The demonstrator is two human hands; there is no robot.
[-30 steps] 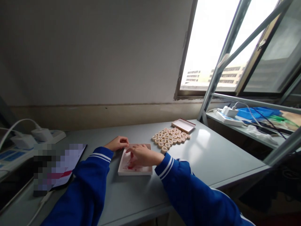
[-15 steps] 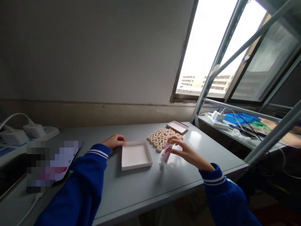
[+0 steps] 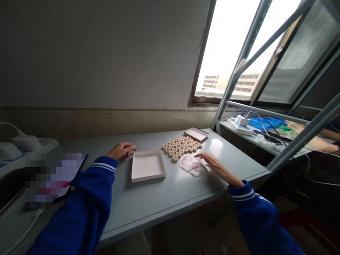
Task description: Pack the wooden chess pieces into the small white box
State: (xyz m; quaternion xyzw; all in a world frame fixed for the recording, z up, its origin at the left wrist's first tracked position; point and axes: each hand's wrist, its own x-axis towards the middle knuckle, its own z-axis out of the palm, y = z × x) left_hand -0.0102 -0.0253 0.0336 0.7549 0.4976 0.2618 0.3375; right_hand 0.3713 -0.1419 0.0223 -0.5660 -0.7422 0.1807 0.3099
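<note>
An open white box (image 3: 148, 179) with low walls sits on the grey table. Just off its back left corner rests my left hand (image 3: 121, 150), fingers loosely stretched and nothing in them. Round Chinese chess pieces (image 3: 182, 144) lie in a cluster behind and right of the box. In front of the pieces a crumpled clear plastic bag with pink print (image 3: 190, 165) lies flat. My right hand (image 3: 211, 163) is open at the bag's right side, fingertips close to it; I cannot tell whether they touch.
A shallow lid with a dark red edge (image 3: 196, 134) stands behind the pieces. On the left are a phone (image 3: 63, 173) and a power strip (image 3: 49, 144) with chargers. Metal frame bars (image 3: 230, 85) rise at the right; beyond them another person's arm (image 3: 322, 140) reaches over a second table.
My right hand has let go of the plastic bag, which now lies on the table. My left hand has come slightly away from the box corner. The camera view has shifted a little.
</note>
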